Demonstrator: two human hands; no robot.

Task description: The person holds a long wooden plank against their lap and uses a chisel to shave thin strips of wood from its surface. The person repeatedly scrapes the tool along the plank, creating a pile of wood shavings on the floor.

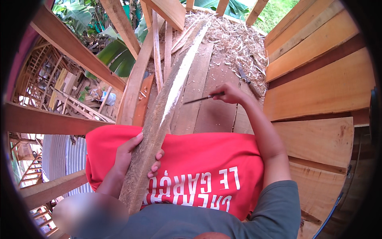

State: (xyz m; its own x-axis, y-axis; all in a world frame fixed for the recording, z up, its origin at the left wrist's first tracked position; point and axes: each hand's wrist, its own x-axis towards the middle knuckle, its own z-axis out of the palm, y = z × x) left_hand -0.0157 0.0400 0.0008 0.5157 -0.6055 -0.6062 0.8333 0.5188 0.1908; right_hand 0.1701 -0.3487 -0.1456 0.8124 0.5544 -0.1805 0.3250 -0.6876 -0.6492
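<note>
The left hand (133, 157) wraps its grip around the near end of a long, rough wooden plank (167, 99), thumb on the left face and fingers curling around the right edge, so the grip is closed on the wood. The plank runs from the person's lap, over a red shirt (207, 171), up and away toward the far side, where its tip reaches a heap of wood shavings (234, 40). A pale, freshly cut strip shows along the plank's right edge. The right hand (230, 93) is further away and to the right, its fingers pinched in a narrow grip on the end of a thin dark tool (201, 98), which points left toward the plank's cut edge; whether the tip touches the wood cannot be told. Below both lies a floor of wide boards (207, 107). To the right stands a wall of stacked pale planks (318, 87). To the left, timber beams (75, 51) cross in front of green leaves and corrugated metal sheet (63, 155).
</note>
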